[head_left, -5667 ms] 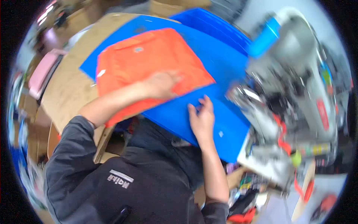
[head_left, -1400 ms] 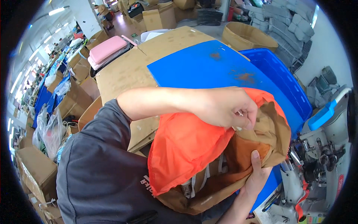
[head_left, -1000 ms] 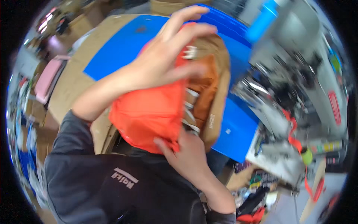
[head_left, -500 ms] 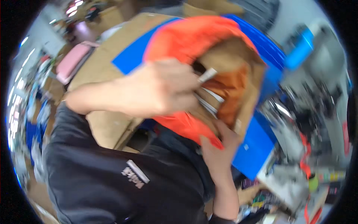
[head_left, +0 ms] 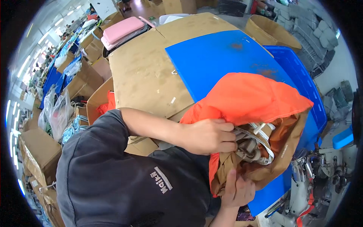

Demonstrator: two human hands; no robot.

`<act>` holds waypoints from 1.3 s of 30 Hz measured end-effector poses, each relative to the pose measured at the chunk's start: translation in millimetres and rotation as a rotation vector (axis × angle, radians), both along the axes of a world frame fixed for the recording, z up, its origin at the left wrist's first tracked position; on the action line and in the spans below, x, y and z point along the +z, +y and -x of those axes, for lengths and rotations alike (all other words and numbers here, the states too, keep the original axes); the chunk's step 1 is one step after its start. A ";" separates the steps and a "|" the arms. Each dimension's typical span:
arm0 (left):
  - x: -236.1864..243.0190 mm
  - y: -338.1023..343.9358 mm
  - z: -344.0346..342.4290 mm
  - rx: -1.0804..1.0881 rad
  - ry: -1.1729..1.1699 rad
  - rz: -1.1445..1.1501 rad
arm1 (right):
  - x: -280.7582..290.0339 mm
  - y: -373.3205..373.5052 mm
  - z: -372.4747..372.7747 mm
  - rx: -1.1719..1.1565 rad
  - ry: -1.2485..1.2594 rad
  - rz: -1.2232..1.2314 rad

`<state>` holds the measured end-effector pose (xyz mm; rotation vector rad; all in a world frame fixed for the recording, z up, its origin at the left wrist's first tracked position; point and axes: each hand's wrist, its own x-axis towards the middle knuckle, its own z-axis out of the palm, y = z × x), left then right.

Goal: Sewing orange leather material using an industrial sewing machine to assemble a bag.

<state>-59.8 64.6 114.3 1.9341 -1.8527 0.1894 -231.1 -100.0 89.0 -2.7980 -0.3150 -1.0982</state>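
Note:
An orange fabric bag [head_left: 249, 94] with a brown inside [head_left: 293, 142] lies across the table's right side, its mouth facing me. My left hand [head_left: 211, 137] is closed on the near left edge of that mouth, fingers bent over the cloth. Below it, my right hand [head_left: 239, 191] grips the lower brown rim, thumb up against the bunched fabric. Within the opening show white strips [head_left: 264, 132] and a tangle of brown straps [head_left: 249, 147]; their lower ends are hidden in the folds.
Under the bag is a blue sheet [head_left: 211, 56] on a cardboard-covered table [head_left: 147, 75]. A blue plastic crate [head_left: 302, 72] stands behind it. There is a pink case [head_left: 123, 32] at the far left, a cardboard box [head_left: 270, 28] at the back, and sewing machinery [head_left: 306, 189] at right.
The bag has come lower and to the right in view, its mouth turned toward me. My left hand has moved from above the opening down to its edge; the right stays on the rim.

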 end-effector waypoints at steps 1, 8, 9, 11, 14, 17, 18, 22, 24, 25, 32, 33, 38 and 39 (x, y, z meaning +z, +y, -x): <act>2.9 2.3 -5.1 0.002 0.003 -0.005 | 4.5 2.4 -1.6 0.060 -0.140 0.098; 30.4 5.7 -17.1 -0.180 -0.105 0.134 | 20.8 12.2 5.0 0.137 -0.078 0.051; 32.5 6.8 -14.8 -0.069 -0.163 0.185 | 20.0 16.2 5.1 0.141 -0.089 0.046; 29.4 4.7 -16.9 -0.034 -0.239 0.320 | 14.4 24.6 10.5 0.131 0.054 -0.199; 17.6 -8.2 -27.4 0.001 -0.376 0.575 | -2.2 27.0 4.4 -0.021 0.016 -0.281; 8.8 -15.2 -25.6 0.017 -0.453 0.709 | -3.5 16.0 6.2 -0.021 0.056 -0.287; 7.6 -16.4 -24.2 0.023 -0.438 0.711 | 1.6 12.8 8.9 -0.042 0.085 -0.240; -0.1 -19.7 -21.2 0.033 -0.361 0.740 | -2.8 6.5 9.2 -0.125 -0.075 -0.074; -1.2 -21.4 -20.4 0.023 -0.301 0.752 | 14.1 11.7 3.1 -0.055 -0.017 -0.172; -2.1 -23.0 -20.0 0.006 -0.357 0.756 | 29.7 13.8 -1.4 0.011 0.040 -0.279; -16.3 -27.8 -2.7 -0.032 -0.449 0.731 | 49.0 6.5 -25.1 -0.003 0.235 -1.416; -17.3 -27.1 -1.8 -0.029 -0.438 0.734 | 43.3 1.6 -27.2 -0.012 0.243 -1.414; -28.2 -22.3 4.5 -0.003 -0.449 0.760 | 24.5 -18.6 -29.0 -0.068 0.348 -1.647; -27.9 -18.0 4.8 -0.003 -0.443 0.756 | 22.1 -17.3 -28.6 -0.061 0.335 -1.663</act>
